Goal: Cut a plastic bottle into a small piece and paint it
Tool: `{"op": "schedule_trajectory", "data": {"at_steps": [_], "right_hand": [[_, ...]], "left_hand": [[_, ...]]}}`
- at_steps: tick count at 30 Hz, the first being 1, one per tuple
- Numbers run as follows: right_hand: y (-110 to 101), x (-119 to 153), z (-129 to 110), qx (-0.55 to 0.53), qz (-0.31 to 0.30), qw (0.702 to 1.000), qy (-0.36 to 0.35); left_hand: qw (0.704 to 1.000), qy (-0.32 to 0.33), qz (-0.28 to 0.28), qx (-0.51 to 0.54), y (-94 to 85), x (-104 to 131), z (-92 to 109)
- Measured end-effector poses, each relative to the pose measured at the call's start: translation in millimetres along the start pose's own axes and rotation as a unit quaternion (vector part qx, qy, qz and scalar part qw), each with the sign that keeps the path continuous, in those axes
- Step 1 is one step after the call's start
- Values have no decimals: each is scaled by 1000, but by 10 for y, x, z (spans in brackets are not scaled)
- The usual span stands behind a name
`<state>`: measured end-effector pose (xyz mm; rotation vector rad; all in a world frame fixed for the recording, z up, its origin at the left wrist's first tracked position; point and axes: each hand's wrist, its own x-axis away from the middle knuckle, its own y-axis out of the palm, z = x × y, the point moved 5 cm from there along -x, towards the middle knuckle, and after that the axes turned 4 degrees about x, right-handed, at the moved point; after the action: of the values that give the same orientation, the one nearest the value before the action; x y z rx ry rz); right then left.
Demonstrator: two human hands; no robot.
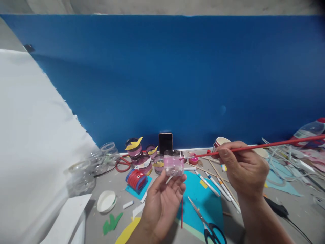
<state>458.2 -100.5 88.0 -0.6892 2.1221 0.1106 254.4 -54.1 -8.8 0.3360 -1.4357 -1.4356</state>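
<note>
A small clear plastic piece (pixel 173 165) with a dark rim and a pink painted band is held up in the fingers of my left hand (pixel 165 200). My right hand (pixel 242 169) grips a long red paintbrush (pixel 276 144) between thumb and fingers. The brush tip touches or nearly touches the right side of the pink band. Behind the piece stands a dark phone (pixel 165 141), upright against the blue wall. To its left are several painted cups with yellow and white paper shapes, and a red and blue striped roll (pixel 136 179).
Scissors (pixel 200 211) lie on blue paper (pixel 189 203) with markers (pixel 207 183) nearby. Clear plastic cups (pixel 109 150) and a white lid (pixel 106 201) are at left. Tangled white strips (pixel 286 162), a bottle (pixel 309 130) and a black-handled tool (pixel 276 206) are at right.
</note>
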Motion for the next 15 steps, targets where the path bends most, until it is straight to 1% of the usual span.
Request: {"op": "schedule_trajectory", "data": {"at_steps": [5, 11, 15], "right_hand": [[22, 15, -37, -15, -17, 1000, -14], [28, 25, -86, -23, -15, 999, -26], [40, 30, -108, -19, -15, 999, -28]], "left_hand": [[1000, 14, 19, 3, 4, 15, 11], [999, 30, 40, -8, -13, 28, 4], [998, 46, 40, -14, -19, 21, 10]]}}
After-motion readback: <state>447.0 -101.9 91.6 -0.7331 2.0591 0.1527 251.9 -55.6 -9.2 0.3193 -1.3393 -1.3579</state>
